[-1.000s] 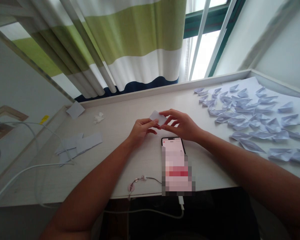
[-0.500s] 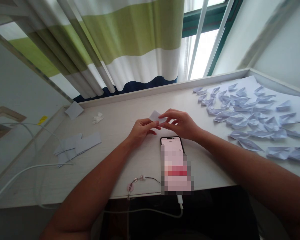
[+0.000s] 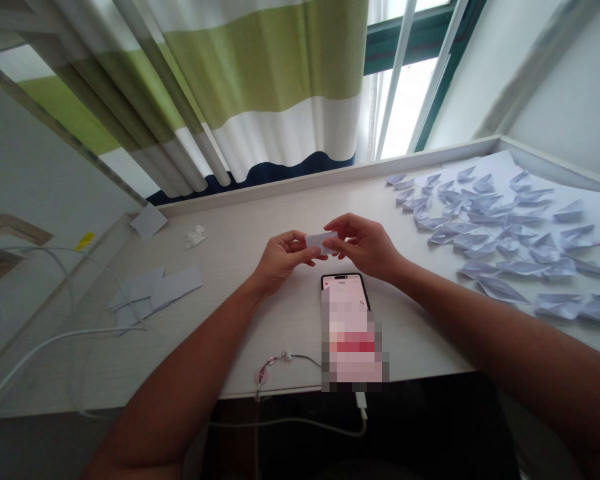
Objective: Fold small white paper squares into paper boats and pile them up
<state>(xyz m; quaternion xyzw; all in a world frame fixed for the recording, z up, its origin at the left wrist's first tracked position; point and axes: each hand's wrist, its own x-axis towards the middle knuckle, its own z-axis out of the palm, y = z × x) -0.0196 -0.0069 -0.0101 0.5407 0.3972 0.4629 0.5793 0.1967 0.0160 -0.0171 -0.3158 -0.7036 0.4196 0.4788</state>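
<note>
Left hand (image 3: 283, 257) and right hand (image 3: 365, 247) raised over the middle of a white desk (image 3: 260, 213), narrow grip, fingertips of both pinching a small white paper piece (image 3: 321, 241) from either side. Paper is in the air at centre frame, just above a black smartphone (image 3: 345, 283) lying flat on the desk, hands not touching it. Phone screen mostly pixelated; white charging cable (image 3: 361, 403) runs from its lower end over the desk's front edge.

Right of frame: a large white paper sheet (image 3: 510, 167) holds a loose crowd of small pale folded paper boats (image 3: 485, 227), lying every which way, some at the lower edge apparently on the bare desk. Lower left: overlapping white paper strips (image 3: 175, 287) flat on the desk. Upper left corner of desk: a white paper square (image 3: 149, 221), with a crumpled white tissue (image 3: 195, 236) nearby. A thick white cable (image 3: 55, 343) crosses the desk's left part. A pink charm on a thin dark cord (image 3: 261, 377) sits near the front edge, left of the phone. Behind the desk, a green, white and navy striped curtain (image 3: 260, 87) hangs beside a bright window (image 3: 405, 107).
</note>
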